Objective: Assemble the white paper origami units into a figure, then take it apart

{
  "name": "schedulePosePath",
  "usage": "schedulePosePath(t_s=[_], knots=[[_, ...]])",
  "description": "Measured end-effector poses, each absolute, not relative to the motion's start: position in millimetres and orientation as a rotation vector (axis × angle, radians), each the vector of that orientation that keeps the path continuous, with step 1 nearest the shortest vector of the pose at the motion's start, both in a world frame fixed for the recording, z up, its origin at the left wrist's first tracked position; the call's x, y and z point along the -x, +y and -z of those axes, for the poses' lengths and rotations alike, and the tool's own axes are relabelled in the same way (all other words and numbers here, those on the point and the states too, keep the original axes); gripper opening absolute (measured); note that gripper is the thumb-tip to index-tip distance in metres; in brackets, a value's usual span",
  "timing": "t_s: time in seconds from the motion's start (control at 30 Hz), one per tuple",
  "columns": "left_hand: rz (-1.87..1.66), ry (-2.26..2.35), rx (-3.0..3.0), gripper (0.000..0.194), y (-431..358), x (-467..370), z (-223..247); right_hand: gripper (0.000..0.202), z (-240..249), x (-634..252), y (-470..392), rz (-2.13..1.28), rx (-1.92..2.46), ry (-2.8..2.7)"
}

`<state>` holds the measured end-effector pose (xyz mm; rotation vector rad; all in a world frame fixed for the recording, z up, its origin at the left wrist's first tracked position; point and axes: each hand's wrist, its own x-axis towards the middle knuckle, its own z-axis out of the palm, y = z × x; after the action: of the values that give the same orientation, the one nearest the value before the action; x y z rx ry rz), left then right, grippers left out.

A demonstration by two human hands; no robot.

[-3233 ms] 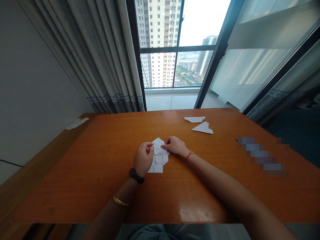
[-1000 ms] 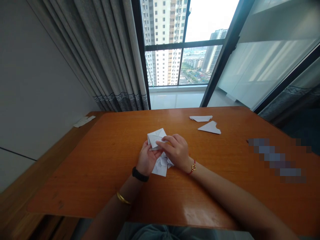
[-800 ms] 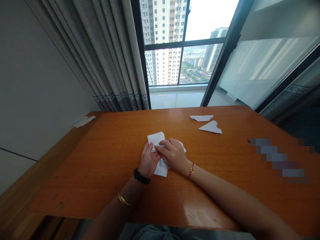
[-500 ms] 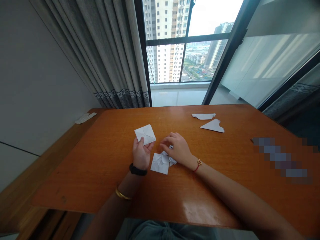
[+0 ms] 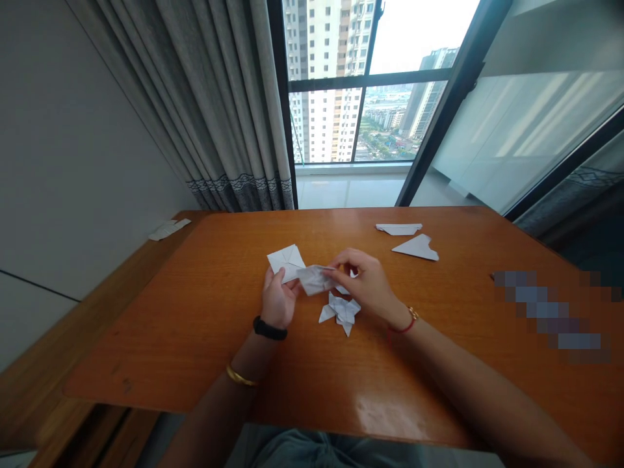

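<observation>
My left hand point(image 5: 279, 300) holds a white folded paper square point(image 5: 286, 261) by its near edge, thumb on top, with crease lines meeting on its face. Pinched between thumb and fingers of my right hand point(image 5: 364, 279) is a second folded paper piece point(image 5: 316, 279), slightly blurred. Its left end reaches close to the square and my left fingertips; whether they touch I cannot tell. Below my right hand a star-like folded paper figure point(image 5: 344, 311) with pointed corners lies on the table. Another bit of white paper point(image 5: 342, 289) shows partly behind that hand.
A paper plane point(image 5: 417, 247) and a narrow folded paper strip point(image 5: 398, 229) lie at the back right of the wooden table point(image 5: 195, 338). More paper point(image 5: 168, 229) rests on the ledge at the left. A blurred-out patch point(image 5: 550, 309) covers something at the right.
My right hand has picked up the square paper piece from the table and lifted it toward my left hand. The star-like figure underneath is now uncovered. My left hand has barely moved.
</observation>
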<state>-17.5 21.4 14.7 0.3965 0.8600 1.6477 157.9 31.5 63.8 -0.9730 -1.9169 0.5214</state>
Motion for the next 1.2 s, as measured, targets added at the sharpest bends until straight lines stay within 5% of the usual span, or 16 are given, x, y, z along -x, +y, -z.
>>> schedulePosePath(t_s=[0.13,0.27,0.6,0.7,0.87,1.0,1.2], knots=[[-1.444,0.714,-0.473,0.033,7,-2,-13,0.008,-52,-155,28,0.164,0.806,-1.823],[-1.403,0.542,-0.473,0.029,0,-13,-13,0.016,-24,-137,22,0.379,0.774,-2.165],[-1.483,0.715,-0.694,0.025,9,-1,-10,0.028,-22,-136,35,-0.449,1.153,-1.832],[-1.508,0.966,-0.947,0.028,17,8,-2,0.015,-16,-138,48,-0.794,1.192,-1.886],[-1.501,1.306,-1.234,0.051,25,14,16,0.006,-3,-133,52,-0.695,1.184,-2.005],[-1.457,1.325,-1.191,0.053,24,10,24,0.020,3,-130,49,-0.753,1.119,-2.072],[-1.516,1.321,-1.186,0.050,24,11,25,0.013,3,-132,53,-0.556,1.253,-2.112]])
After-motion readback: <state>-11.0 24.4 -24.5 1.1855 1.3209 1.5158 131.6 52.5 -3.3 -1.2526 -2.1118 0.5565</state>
